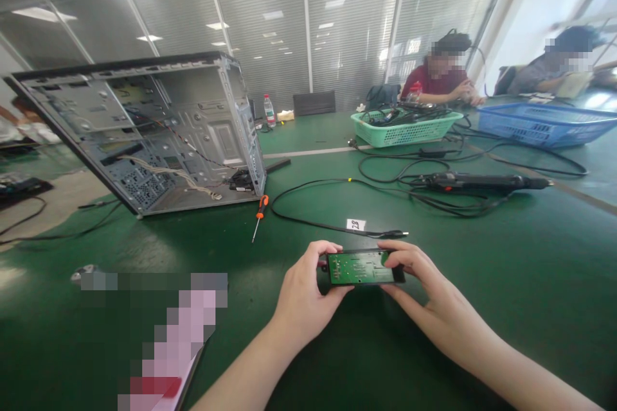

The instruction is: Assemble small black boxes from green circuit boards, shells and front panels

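Bare metal computer case (159, 135); glossy green circuit board (361, 268); plastic mesh baskets (405, 128).

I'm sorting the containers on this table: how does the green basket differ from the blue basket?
The green basket is pale green and holds a heap of dark cables; the blue basket is bright blue, and what it holds cannot be seen. The green one sits nearer the table's middle, before a person in red; the blue one lies further right, cut by the picture's edge, and looks longer. Both are perforated plastic baskets standing on the green table.
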The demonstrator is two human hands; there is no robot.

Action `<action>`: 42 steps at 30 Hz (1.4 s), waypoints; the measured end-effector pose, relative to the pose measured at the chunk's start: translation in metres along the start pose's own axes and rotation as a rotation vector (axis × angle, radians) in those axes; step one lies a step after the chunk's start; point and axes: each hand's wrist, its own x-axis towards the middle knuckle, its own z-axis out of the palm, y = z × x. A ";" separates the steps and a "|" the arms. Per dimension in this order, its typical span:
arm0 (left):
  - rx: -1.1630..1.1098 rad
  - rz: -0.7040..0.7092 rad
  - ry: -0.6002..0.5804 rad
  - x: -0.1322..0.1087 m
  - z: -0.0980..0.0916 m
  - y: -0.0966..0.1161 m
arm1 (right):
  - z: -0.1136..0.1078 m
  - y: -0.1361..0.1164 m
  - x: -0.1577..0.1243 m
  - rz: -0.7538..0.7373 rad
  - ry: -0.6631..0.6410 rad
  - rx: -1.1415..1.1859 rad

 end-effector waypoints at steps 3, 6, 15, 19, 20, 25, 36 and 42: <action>0.011 0.002 -0.008 0.000 0.000 0.000 | 0.001 0.001 0.000 0.036 0.002 0.053; -0.012 0.003 -0.015 -0.001 0.000 -0.001 | 0.002 0.002 0.001 0.114 0.004 0.165; -0.046 -0.069 -0.046 -0.003 -0.002 -0.001 | 0.002 -0.002 0.004 0.420 -0.060 0.485; -0.036 -0.061 -0.111 -0.002 -0.003 0.000 | -0.004 -0.008 0.008 0.533 -0.082 0.557; -0.046 -0.059 -0.124 -0.002 -0.003 0.000 | -0.005 -0.009 0.008 0.572 -0.091 0.595; -0.121 -0.104 -0.201 -0.002 0.001 0.001 | -0.005 -0.010 0.009 0.790 -0.105 0.883; -0.463 -0.310 -0.164 0.008 0.005 -0.019 | -0.003 -0.004 0.004 0.743 -0.317 1.020; -0.425 -0.286 -0.146 0.007 0.004 -0.017 | -0.003 -0.008 0.004 0.730 -0.334 1.001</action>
